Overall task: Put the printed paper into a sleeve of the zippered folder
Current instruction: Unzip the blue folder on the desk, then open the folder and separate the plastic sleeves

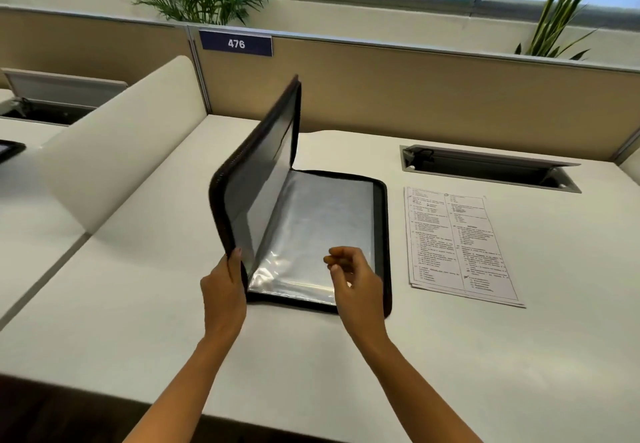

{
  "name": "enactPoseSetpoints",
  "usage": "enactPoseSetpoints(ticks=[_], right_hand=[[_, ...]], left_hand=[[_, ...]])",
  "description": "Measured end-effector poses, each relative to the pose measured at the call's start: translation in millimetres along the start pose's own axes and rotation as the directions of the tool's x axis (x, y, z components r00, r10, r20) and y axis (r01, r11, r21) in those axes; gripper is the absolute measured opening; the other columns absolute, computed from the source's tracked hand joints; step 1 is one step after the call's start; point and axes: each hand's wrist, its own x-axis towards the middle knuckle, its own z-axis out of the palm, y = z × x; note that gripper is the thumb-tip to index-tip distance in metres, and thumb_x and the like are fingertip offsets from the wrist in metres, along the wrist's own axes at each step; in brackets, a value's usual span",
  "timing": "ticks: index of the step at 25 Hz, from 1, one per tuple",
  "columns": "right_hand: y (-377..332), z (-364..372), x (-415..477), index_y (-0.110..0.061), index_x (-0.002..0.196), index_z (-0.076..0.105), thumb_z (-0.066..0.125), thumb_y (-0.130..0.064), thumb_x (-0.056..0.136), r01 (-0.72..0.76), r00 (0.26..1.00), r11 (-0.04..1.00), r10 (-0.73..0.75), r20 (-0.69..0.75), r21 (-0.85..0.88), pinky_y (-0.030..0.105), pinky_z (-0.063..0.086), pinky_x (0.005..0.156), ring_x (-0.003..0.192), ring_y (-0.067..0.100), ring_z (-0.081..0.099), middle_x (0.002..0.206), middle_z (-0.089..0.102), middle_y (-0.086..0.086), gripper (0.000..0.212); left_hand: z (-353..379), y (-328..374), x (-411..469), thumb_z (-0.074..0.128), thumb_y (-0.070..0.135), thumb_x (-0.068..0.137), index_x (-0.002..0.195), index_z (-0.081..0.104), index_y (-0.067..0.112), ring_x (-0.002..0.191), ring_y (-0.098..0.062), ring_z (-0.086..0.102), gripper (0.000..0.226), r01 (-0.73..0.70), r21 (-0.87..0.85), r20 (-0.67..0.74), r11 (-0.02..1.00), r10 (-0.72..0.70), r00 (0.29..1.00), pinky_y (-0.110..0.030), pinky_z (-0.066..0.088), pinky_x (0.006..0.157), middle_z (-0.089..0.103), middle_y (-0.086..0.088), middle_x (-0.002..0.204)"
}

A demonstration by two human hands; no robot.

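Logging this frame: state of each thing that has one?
zippered folder: unzipped, open, cover raised upright
clear sleeves: empty, lying flat
printed paper: flat on desk, right of folder, not inserted
left hand: gripping cover edge
right hand: over sleeves, holding nothing
desk cable hatch: lid open

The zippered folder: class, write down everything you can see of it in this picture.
The zippered folder is black, soft-edged, with rounded corners and a zip track round its rim. It lies open on the white desk: the right half flat, the left cover raised nearly upright. Clear shiny plastic sleeves fill the flat half and look empty. The left hand holds the raised cover's near corner in its grip; the right hand is over the sleeves' near right corner. The printed paper lies apart, to its right.
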Motion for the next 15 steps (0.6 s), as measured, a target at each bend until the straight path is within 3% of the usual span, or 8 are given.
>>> enactPoseSetpoints(ticks=[3,6,9,12,15], right_hand=[[36,9,1,-0.016,0.129,0.050,0.046,-0.008,0.096,-0.030,0.989,0.968,0.064,0.130,-0.248,0.022,0.037,0.107,0.124,0.011,0.049,0.132,0.056,0.000,0.034],[66,14,-1,-0.015,0.147,0.027,0.038,-0.015,0.100,-0.010,0.975,0.900,0.105,0.195,-0.435,0.019,0.010,0.114,0.145,0.011,0.014,0.156,0.025,0.000,0.048],[82,14,-2,-0.014,0.149,0.015,0.032,-0.021,0.102,0.115,0.978,0.802,0.013,0.209,-0.586,0.014,0.000,0.112,0.146,0.008,0.000,0.159,0.011,-0.003,0.051],[90,12,-3,-0.015,0.150,0.011,0.028,-0.026,0.103,0.198,0.973,0.707,-0.059,0.222,-0.679,0.017,-0.002,0.115,0.146,0.010,-0.002,0.160,0.007,-0.003,0.051],[94,9,-4,-0.015,0.150,0.013,0.029,-0.025,0.102,0.222,0.971,0.685,-0.088,0.224,-0.694,0.020,0.001,0.117,0.147,0.011,0.001,0.159,0.009,-0.002,0.051]], left_hand=[[-8,-11,12,0.027,0.046,0.100,0.070,0.047,0.006,0.062,-0.024,0.050,0.054,0.216,-0.064,-0.087,0.974,-0.221,0.971,-0.036,0.045,0.062,0.050,-0.011,0.063],[-17,-26,25,0.027,0.047,0.100,0.098,0.056,0.003,0.088,-0.031,0.060,0.053,0.375,-0.218,-0.039,0.901,-0.392,0.919,-0.044,0.052,0.084,0.060,-0.015,0.094],[-21,-38,34,0.033,0.045,0.100,0.126,0.050,0.001,0.104,-0.031,0.059,0.054,0.501,-0.448,0.037,0.740,-0.545,0.838,-0.040,0.051,0.089,0.058,-0.014,0.116],[-21,-50,37,0.037,0.042,0.100,0.135,0.041,0.001,0.110,-0.027,0.057,0.054,0.556,-0.627,0.113,0.546,-0.642,0.758,-0.038,0.047,0.097,0.055,-0.012,0.121],[-18,-61,40,0.039,0.036,0.101,0.136,0.039,-0.003,0.107,-0.026,0.059,0.053,0.581,-0.664,0.099,0.471,-0.715,0.692,-0.036,0.044,0.102,0.058,-0.014,0.116]])
